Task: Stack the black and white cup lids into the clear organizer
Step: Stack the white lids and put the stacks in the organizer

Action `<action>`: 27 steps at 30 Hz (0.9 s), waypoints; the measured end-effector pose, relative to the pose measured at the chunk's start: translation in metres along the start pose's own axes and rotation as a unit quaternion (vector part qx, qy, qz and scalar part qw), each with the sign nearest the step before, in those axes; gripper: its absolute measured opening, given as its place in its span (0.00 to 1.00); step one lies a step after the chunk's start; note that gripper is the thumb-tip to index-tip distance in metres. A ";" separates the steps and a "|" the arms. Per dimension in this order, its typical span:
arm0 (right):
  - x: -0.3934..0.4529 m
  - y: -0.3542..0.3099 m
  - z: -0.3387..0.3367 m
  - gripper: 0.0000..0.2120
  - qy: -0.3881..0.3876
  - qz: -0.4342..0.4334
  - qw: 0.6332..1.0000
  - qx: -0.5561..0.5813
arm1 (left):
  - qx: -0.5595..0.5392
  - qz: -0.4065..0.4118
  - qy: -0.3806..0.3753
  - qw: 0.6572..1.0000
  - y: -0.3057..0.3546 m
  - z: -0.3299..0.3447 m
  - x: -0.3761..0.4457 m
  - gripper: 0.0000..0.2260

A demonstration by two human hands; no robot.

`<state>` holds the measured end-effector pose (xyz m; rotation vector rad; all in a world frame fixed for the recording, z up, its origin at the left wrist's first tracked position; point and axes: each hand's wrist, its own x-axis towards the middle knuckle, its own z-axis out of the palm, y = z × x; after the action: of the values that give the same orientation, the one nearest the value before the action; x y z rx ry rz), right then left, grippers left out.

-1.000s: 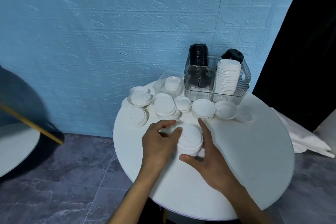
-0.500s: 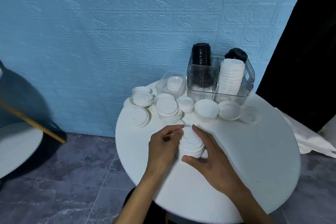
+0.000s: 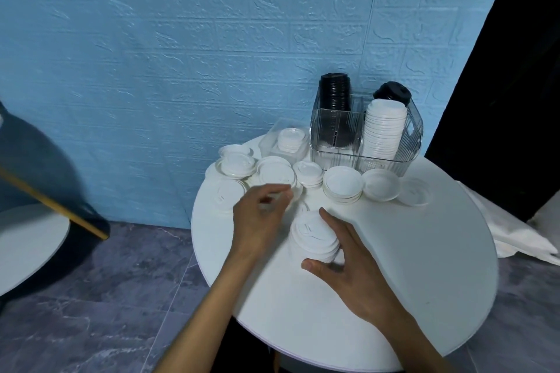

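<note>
Judging by the organizer (image 3: 368, 142), already holding two black stacks and a tall white one, we are partway: our right hand (image 3: 354, 269) cups a white stack (image 3: 315, 236) before it, left hand (image 3: 257, 218) blurred, grip unclear, loose lids (image 3: 342, 183) remaining.

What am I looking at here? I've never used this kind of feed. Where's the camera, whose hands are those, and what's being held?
There is no machine here: a person works with bare hands, and the single camera sits on their head, looking forward and down. The right hand grips a short stack of white lids on the round white table, thumb in front, fingers behind. The left hand is blurred, reaching toward the loose white lids farther back; I cannot tell if it holds one. Behind them stands the clear organizer, holding a tall white stack and two black stacks. A smaller clear tray with lids sits to its left.
</note>
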<state>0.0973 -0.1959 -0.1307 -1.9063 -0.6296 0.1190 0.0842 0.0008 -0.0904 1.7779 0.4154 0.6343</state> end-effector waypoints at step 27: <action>0.000 -0.002 0.001 0.41 -0.002 0.004 1.000 0.005 | 0.138 0.078 -0.090 0.983 0.035 -0.002 0.044 0.22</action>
<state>0.0965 -0.1948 -0.1291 -1.8989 -0.6225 0.1316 0.1163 0.0176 -0.0476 2.1290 0.2498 0.5389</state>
